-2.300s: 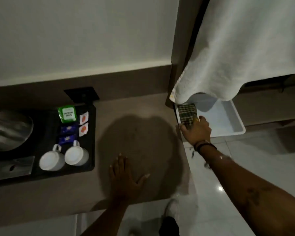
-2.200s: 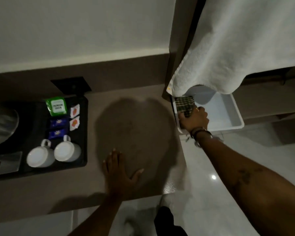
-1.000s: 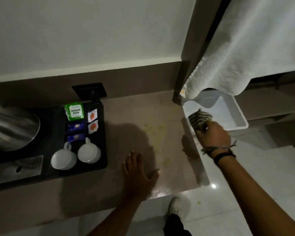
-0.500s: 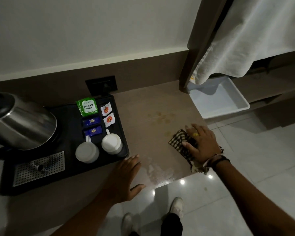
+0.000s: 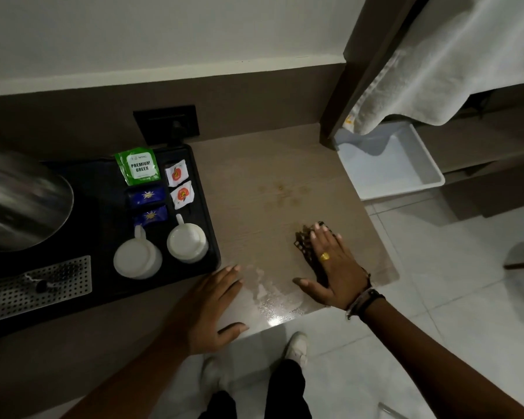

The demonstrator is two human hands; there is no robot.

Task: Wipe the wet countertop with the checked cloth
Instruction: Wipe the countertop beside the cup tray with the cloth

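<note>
Head view: right hand [image 5: 333, 267], grip spread flat, pins the soft, limp dark checked cloth [image 5: 304, 247] on the wet brown tabletop [image 5: 270, 189], so palm pressure probably beats pinching; left hand [image 5: 206, 309] rests spread nearby.

two cups [image 5: 187, 242] – five sachets [image 5: 137, 167]

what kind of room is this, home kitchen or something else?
Likely a hotel room tea station, not a kitchen: black tray with kettle, two upturned cups, tea sachets, and a white towel hanging nearby.
</note>
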